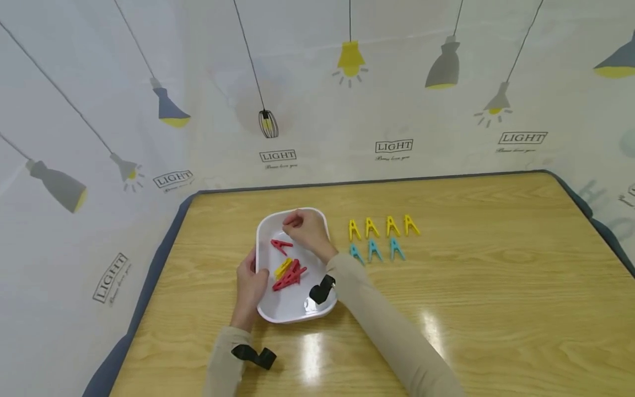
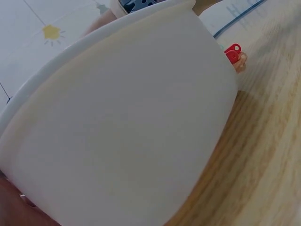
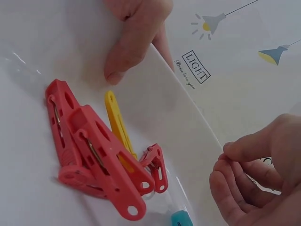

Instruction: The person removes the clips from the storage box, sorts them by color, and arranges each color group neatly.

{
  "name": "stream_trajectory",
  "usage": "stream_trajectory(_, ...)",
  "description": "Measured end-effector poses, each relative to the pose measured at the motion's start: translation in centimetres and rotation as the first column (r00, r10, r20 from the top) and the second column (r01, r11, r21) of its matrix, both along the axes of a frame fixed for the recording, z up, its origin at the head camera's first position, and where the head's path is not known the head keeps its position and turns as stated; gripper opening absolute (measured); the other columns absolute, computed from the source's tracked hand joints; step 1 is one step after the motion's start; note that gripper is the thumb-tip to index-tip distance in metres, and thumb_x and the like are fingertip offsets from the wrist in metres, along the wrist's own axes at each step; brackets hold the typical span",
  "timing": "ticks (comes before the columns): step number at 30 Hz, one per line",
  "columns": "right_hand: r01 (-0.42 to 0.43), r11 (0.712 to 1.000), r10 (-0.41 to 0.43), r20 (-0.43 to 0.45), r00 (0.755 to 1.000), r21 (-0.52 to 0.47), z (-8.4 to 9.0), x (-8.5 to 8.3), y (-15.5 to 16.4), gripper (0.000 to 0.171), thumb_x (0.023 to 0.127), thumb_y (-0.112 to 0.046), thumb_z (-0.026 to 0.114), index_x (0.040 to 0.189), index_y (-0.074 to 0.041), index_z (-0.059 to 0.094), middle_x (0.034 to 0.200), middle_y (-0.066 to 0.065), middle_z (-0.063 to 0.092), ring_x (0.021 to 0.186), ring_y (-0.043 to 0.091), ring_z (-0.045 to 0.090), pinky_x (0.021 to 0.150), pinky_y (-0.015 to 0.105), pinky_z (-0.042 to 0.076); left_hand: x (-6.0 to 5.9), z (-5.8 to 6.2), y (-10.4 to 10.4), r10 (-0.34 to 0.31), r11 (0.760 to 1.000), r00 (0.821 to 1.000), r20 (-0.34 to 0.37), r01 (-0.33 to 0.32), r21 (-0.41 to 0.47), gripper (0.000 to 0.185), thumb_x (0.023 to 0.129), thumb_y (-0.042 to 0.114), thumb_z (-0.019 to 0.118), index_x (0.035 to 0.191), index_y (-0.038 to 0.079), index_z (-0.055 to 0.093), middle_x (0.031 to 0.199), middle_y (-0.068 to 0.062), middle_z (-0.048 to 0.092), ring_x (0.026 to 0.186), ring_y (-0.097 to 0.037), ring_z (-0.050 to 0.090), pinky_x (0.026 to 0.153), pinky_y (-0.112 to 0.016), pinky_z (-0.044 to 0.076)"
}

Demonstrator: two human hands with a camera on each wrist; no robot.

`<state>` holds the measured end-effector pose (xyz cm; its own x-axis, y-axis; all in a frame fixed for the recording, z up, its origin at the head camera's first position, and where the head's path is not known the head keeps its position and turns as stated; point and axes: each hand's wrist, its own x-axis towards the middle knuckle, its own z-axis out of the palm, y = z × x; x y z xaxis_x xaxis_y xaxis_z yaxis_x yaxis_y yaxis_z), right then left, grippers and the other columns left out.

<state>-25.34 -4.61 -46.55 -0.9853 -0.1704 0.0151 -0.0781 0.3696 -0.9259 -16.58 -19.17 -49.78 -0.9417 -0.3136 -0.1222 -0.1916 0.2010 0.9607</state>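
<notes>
A white tray [image 1: 317, 309] lies on the wooden table. My left hand [image 1: 250, 284] grips its left rim, with the thumb [image 3: 131, 42] lying inside. A pile of red clips [image 1: 292, 275] and one yellow clip [image 3: 117, 125] sit in the middle of the tray, and a single red clip [image 1: 281, 244] lies farther back. My right hand [image 1: 303, 227] hovers over the tray's far end just above that single clip, its fingers [image 3: 235, 188] curled with nothing seen between them. A blue clip's end [image 3: 181, 219] shows below it. In the left wrist view the tray's outer wall [image 2: 117, 132] fills the frame.
To the right of the tray, several yellow clips [image 1: 382, 226] stand in a row with three blue clips [image 1: 375, 250] lined up in front of them. A printed backdrop [image 1: 317, 110] closes off the table's far and left sides.
</notes>
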Motion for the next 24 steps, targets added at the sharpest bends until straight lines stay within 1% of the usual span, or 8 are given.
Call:
stream_trajectory(2,-0.039,0.999,0.039,0.005,0.999,0.016,-0.2,-0.1,0.0,0.009,0.086,-0.006,0.073,0.094,-0.001,0.075,0.088,0.013,0.073,0.075,0.013,0.061,0.066,0.017,0.050,0.0,0.1,0.0,0.000,1.000,1.000,-0.001,0.000,-0.001,0.070,0.079,-0.014,0.041,0.149,-0.008,0.042,0.143,-0.032,0.052,0.127,-0.042,0.055,0.111,-0.054,0.045)
stream_trajectory(6,-0.126,0.989,0.121,0.062,0.991,0.073,-0.6,-0.2,0.1,0.009,0.086,-0.004,0.072,0.094,0.000,0.074,0.090,0.012,0.074,0.075,0.012,0.059,0.066,0.016,0.048,0.0,0.3,0.0,-0.002,1.000,1.000,-0.007,0.002,0.003,0.071,0.078,-0.015,0.040,0.149,-0.008,0.042,0.143,-0.032,0.053,0.127,-0.041,0.055,0.109,-0.051,0.047)
stream_trajectory(9,-0.169,0.979,0.159,0.098,0.983,0.112,-0.9,-0.2,0.2,0.007,0.087,-0.003,0.070,0.093,0.000,0.074,0.092,0.012,0.073,0.076,0.012,0.056,0.066,0.016,0.047,0.0,0.1,0.0,-0.005,1.000,1.000,-0.004,0.005,0.009,0.071,0.078,-0.015,0.040,0.149,-0.008,0.043,0.142,-0.032,0.053,0.126,-0.040,0.055,0.108,-0.049,0.048)
stream_trajectory(11,-0.187,0.972,0.175,0.091,0.980,0.139,-1.0,-0.2,0.2,0.008,0.086,-0.002,0.071,0.092,0.001,0.074,0.092,0.013,0.073,0.076,0.012,0.056,0.066,0.016,0.046,0.0,0.1,0.0,-0.004,1.000,1.000,0.003,0.004,0.017,0.072,0.078,-0.015,0.040,0.149,-0.007,0.042,0.144,-0.031,0.052,0.128,-0.040,0.054,0.110,-0.049,0.047)
stream_trajectory(13,-0.191,0.968,0.180,0.082,0.980,0.163,-1.1,-0.2,0.0,0.008,0.084,0.000,0.072,0.092,0.001,0.074,0.092,0.014,0.073,0.075,0.012,0.056,0.064,0.014,0.044,0.0,0.1,-0.2,-0.003,1.000,1.000,0.012,0.003,0.027,0.072,0.078,-0.015,0.039,0.150,-0.007,0.041,0.147,-0.031,0.050,0.130,-0.040,0.052,0.113,-0.051,0.044)
stream_trajectory(16,-0.195,0.961,0.187,0.059,0.981,0.194,-1.3,-0.2,-0.1,0.010,0.081,0.001,0.075,0.091,0.002,0.073,0.090,0.014,0.074,0.074,0.012,0.058,0.064,0.013,0.045,0.0,0.0,-0.3,0.001,0.999,1.000,0.021,-0.001,0.035,0.072,0.080,-0.015,0.039,0.151,-0.007,0.040,0.150,-0.030,0.047,0.133,-0.039,0.050,0.115,-0.052,0.041)
stream_trajectory(19,-0.182,0.961,0.173,0.058,0.983,0.208,-1.4,-0.2,0.0,0.010,0.080,0.003,0.075,0.089,0.002,0.073,0.089,0.014,0.074,0.073,0.013,0.059,0.065,0.015,0.047,0.0,0.0,-0.3,-0.002,0.999,1.000,0.014,0.001,0.048,0.072,0.080,-0.015,0.040,0.151,-0.007,0.039,0.150,-0.030,0.047,0.133,-0.039,0.050,0.115,-0.052,0.041)
stream_trajectory(24,-0.154,0.957,0.137,0.086,0.987,0.244,-1.1,0.0,0.1,0.008,0.080,0.003,0.076,0.087,0.000,0.073,0.085,0.011,0.073,0.071,0.012,0.056,0.064,0.017,0.047,-0.1,0.1,-0.1,-0.009,0.997,1.000,0.022,0.008,0.071,0.073,0.079,-0.015,0.040,0.152,-0.006,0.039,0.152,-0.028,0.045,0.136,-0.038,0.048,0.116,-0.051,0.040)
